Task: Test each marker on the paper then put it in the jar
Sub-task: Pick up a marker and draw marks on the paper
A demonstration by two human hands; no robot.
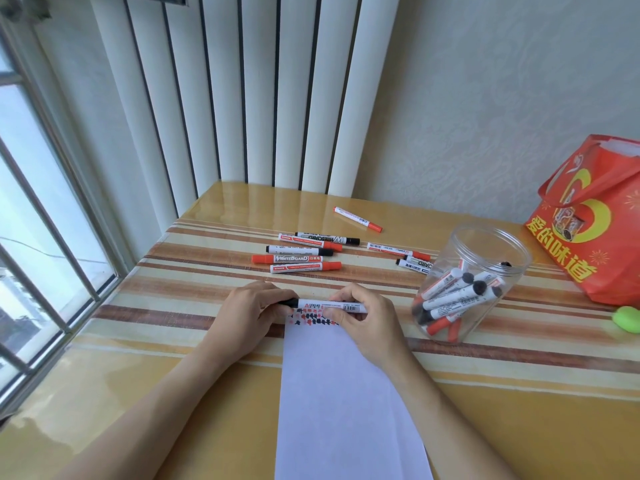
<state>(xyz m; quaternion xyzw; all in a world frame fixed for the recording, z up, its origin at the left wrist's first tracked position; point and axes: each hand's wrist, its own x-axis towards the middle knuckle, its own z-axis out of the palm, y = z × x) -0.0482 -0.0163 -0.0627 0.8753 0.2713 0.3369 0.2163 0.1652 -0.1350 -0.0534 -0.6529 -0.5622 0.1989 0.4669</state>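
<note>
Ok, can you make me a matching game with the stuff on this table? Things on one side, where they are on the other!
Things:
1. jar
2. red bag
3. paper
4. black-capped marker

Places:
A. held in both hands, the left hand on its cap and the right hand on its barrel
B. flat on the table, under the hands, with red and black test marks at its far end
C. far right, against the wall
D. right of the hands, with markers already inside

Pairs: 1-D, 2-C, 3-B, 4-A
</note>
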